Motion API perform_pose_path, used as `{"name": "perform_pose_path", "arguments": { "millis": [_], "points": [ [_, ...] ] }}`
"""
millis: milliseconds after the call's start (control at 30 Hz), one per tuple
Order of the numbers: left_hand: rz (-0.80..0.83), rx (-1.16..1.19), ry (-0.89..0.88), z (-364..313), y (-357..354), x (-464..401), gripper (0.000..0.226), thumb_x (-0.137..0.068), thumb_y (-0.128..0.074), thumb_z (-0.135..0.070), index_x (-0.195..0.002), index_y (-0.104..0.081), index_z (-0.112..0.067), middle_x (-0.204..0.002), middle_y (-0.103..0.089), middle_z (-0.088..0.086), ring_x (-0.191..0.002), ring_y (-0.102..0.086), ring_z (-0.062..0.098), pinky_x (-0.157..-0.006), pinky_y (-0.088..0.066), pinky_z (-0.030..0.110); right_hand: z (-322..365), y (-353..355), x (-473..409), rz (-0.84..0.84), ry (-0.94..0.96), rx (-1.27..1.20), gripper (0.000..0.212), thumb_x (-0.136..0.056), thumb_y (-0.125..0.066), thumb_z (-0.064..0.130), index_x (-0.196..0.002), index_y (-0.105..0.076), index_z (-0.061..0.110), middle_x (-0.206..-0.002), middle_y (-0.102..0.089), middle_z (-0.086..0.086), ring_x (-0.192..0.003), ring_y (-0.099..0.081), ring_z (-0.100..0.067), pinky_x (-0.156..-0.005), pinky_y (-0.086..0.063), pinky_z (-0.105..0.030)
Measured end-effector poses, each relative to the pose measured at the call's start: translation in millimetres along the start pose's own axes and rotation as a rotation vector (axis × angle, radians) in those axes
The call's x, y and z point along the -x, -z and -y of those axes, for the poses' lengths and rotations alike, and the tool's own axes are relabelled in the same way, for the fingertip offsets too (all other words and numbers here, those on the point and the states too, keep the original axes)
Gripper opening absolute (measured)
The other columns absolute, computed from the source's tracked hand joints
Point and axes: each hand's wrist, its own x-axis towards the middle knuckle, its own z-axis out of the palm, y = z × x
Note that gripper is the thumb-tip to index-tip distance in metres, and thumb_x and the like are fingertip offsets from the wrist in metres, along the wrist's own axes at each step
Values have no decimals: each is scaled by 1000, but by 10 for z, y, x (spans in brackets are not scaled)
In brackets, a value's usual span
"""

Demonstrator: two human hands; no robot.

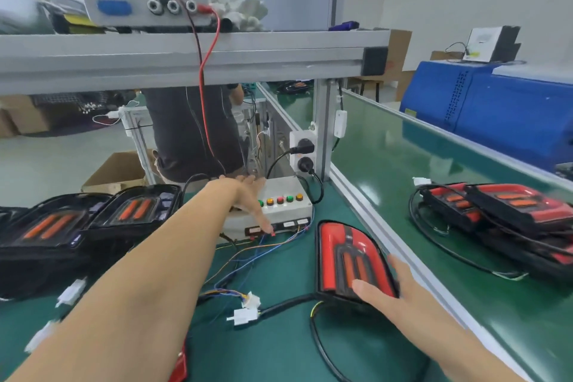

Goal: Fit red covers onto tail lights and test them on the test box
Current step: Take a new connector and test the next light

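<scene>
Red-covered tail light point(350, 260) steady under your flat, open right hand point(400, 291); open left hand point(252, 195) presses the test box point(288, 211) switch squarely.

Open green mat point(279, 347) between arms, crossed by loose wires point(245, 260) and black cable point(319, 347). Left blocked by uncovered lights point(93, 220); ahead by test box point(285, 205); right by rail point(403, 260); overhead by shelf point(186, 56).

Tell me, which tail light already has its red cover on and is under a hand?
The tail light beside the test box, under the right hand. The left-side lights remain uncovered.
</scene>
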Motion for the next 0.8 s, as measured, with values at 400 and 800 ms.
{"name": "perform_pose_path", "arguments": {
  "millis": [400, 800],
  "points": [
    [75, 174, -17, -8, 3, -135, 155, -27, -87, -60, -147, 9, -42, -160, 2, -4, -145, -11, 28, -113, -26, 51, -88, 25, -56, 60, -25, -108, 114, -53, -62, 77, -149, -6, 47, -151, -33, 13, -135, -35, -13, -114, -30, -40],
    [39, 141, -73, -90, -77, 89, 136, -49, -82, -62, -150, 5, -35, -160, 9, -1, -147, 6, 24, -117, -6, 53, -67, 35, -81, 52, -69, -191, 95, -81, -71, 48, -152, -8, 37, -151, -32, 14, -133, -38, -15, -108, -32, -34]
  ]
}}
